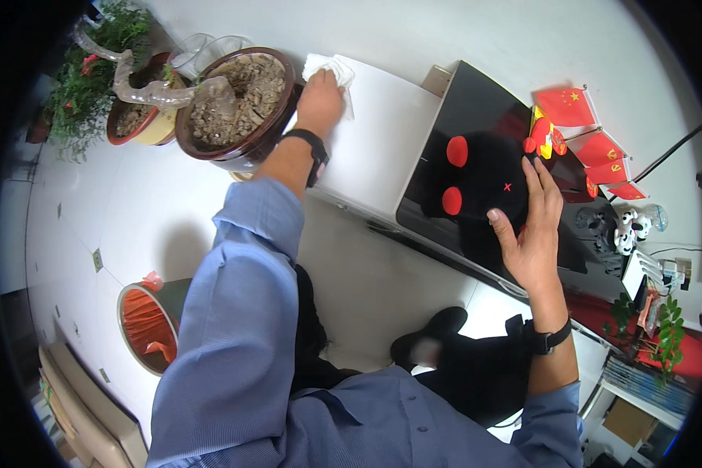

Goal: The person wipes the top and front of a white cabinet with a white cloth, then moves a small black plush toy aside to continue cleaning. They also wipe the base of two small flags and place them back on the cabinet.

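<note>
My left hand (322, 100) is closed on a crumpled white cloth or tissue (334, 65) at the far left end of a white cabinet top (380, 111). To the right, my right hand (531, 225) lies with thumb and fingers spread on a black plush toy (491, 169) with red oval patches and a small red cross mark. The toy is on a glossy black panel (471, 93) on the cabinet; part of its outline blends into that dark surface.
Potted plants, including one in a large brown pot (243, 102), stand left of the cabinet. Small red flags (567, 108) and spotted dog figurines (629, 228) are at the right. A lined waste bin (146, 327) stands on the floor, lower left. Sockets and cables are far right.
</note>
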Demonstrator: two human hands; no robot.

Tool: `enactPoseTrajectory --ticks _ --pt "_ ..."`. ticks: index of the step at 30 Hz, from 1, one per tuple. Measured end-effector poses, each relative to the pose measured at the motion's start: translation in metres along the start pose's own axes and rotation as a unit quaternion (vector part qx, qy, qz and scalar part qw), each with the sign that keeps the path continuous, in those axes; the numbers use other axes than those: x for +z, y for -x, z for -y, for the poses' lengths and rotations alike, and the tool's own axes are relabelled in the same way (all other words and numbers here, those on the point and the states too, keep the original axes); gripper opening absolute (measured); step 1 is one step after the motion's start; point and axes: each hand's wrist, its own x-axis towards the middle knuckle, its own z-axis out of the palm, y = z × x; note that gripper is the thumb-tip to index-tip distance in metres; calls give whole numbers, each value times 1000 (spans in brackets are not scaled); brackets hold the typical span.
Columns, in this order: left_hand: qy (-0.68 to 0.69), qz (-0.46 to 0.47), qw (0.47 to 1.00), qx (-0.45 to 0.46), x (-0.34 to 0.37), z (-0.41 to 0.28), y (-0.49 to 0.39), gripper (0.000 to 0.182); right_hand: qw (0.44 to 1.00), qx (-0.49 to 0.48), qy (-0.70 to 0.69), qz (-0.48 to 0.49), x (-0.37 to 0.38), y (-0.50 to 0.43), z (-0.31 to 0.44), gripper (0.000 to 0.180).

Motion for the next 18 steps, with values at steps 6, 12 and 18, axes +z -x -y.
enactPoseTrajectory --ticks 6,12,18 --pt "-25 -5 999 -39 -17 6 59 53 1000 -5 14 -13 0 1 2 79" --pt "-93 -15 994 -58 -44 3 125 56 1000 -9 8 -24 -2 9 0 79" --pt "-41 -53 992 -108 -65 3 167 37 999 -10 0 -40 -1 12 -2 79"
